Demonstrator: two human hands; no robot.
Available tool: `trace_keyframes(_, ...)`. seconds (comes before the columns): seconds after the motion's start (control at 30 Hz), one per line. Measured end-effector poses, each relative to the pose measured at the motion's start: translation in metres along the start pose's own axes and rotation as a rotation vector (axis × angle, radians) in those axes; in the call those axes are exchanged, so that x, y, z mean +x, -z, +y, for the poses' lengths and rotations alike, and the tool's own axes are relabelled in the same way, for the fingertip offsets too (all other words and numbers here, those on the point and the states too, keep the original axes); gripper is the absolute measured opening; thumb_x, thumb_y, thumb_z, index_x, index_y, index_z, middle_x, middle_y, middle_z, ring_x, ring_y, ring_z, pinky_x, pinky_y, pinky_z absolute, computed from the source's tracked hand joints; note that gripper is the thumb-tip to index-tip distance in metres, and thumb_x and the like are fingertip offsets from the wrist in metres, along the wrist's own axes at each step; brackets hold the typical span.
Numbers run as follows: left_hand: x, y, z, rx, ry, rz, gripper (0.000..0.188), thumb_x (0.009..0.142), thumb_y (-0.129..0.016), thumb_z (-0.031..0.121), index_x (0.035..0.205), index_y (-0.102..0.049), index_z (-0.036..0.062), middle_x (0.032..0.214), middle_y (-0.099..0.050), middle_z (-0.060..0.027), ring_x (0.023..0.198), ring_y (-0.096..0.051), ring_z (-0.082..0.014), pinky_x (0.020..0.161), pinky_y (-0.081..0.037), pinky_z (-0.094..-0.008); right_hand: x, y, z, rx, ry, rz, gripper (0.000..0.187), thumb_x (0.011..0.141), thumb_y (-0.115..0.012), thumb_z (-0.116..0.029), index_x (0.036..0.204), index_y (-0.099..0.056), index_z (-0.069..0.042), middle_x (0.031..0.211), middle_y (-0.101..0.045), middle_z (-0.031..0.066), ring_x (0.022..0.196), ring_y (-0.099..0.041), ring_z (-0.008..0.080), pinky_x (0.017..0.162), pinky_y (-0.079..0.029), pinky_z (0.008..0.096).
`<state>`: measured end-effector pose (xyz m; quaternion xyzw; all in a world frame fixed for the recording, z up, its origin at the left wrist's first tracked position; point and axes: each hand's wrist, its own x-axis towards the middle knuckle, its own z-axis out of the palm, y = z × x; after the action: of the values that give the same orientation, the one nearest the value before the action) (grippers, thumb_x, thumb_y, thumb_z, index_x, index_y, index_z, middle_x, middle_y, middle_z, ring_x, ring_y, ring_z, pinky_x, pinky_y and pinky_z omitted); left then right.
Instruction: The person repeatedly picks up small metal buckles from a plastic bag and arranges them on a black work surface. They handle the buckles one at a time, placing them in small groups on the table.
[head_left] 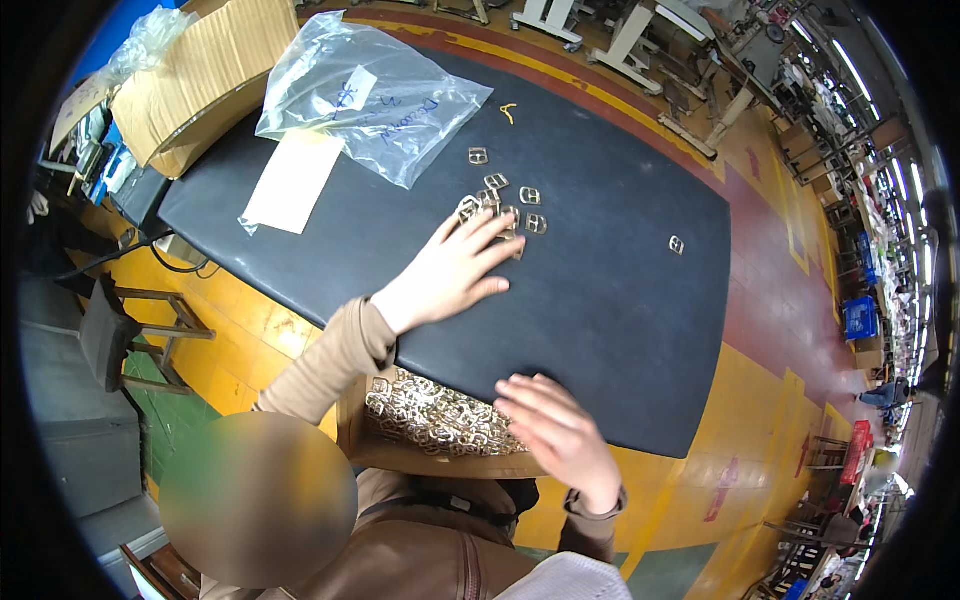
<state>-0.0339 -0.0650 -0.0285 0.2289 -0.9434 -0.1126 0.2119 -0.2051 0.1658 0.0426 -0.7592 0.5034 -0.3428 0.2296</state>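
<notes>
My left hand [450, 275] reaches over the black padded table [590, 310], fingers outstretched, its fingertips on a loose cluster of small metal buckles [530, 196]. Part of the cluster is hidden under the fingers. One single buckle [676, 244] lies apart toward the table's right side. At the table's near edge, my right hand [562, 440] is open with its fingers extended and nothing visible in it. Just left of it, below the edge, sits a cardboard box [350, 420] holding a heap of shiny buckles [435, 415].
A clear plastic bag [400, 110] and a cream paper sheet [295, 180] lie on the table's far left. Beyond them stands an open cardboard carton [205, 80]. A small yellow strip [508, 114] lies near the far edge. A stool [110, 330] stands at left.
</notes>
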Motion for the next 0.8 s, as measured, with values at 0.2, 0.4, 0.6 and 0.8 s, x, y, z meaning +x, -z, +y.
trace_keyframes(0.2, -0.050, 0.024, 0.043, -0.038, 0.072, -0.119, 0.057, 0.100, -0.068, 0.040, 0.153, -0.057, 0.0225, 0.170, -0.039, -0.0060, 0.161, -0.026, -0.0352, 0.130, -0.015, -0.0628, 0.058, 0.029, 0.032, -0.161, -0.009, 0.054, 0.030, 0.095, -0.073, -0.004, 0.125, -0.074, -0.001, 0.139, -0.069, 0.0161, 0.130, -0.064, 0.0358, 0.111, -0.051, 0.0462)
trace_keyframes(0.4, -0.060, 0.031, 0.043, -0.310, 0.231, 0.019, 0.041, 0.101, -0.069, 0.022, 0.141, -0.066, 0.0143, 0.155, -0.057, -0.0074, 0.155, -0.040, -0.0330, 0.129, -0.020, -0.0608, 0.105, 0.000, 0.077, -0.115, -0.065, -0.062, 0.040, 0.103, -0.066, -0.014, 0.142, -0.064, -0.002, 0.161, -0.051, 0.0150, 0.149, -0.048, 0.0350, 0.121, -0.041, 0.0442)
trace_keyframes(0.6, -0.060, 0.029, 0.041, -0.350, 0.336, 0.175, 0.031, 0.100, -0.067, 0.012, 0.131, -0.070, 0.0096, 0.148, -0.062, -0.0099, 0.151, -0.046, -0.0329, 0.128, -0.027, -0.0554, 0.079, -0.008, 0.074, -0.213, -0.066, -0.145, 0.036, 0.103, -0.067, -0.018, 0.136, -0.069, -0.002, 0.156, -0.057, 0.0147, 0.146, -0.051, 0.0349, 0.122, -0.041, 0.0466)
trace_keyframes(0.8, -0.062, 0.029, 0.042, -0.379, 0.368, 0.301, 0.035, 0.099, -0.067, 0.008, 0.134, -0.066, 0.0052, 0.140, -0.068, -0.0113, 0.143, -0.055, -0.0341, 0.125, -0.033, -0.0509, 0.069, -0.011, 0.066, -0.071, -0.177, -0.064, 0.044, 0.103, -0.067, -0.022, 0.144, -0.063, -0.006, 0.159, -0.053, 0.0155, 0.146, -0.050, 0.0362, 0.122, -0.040, 0.0475)
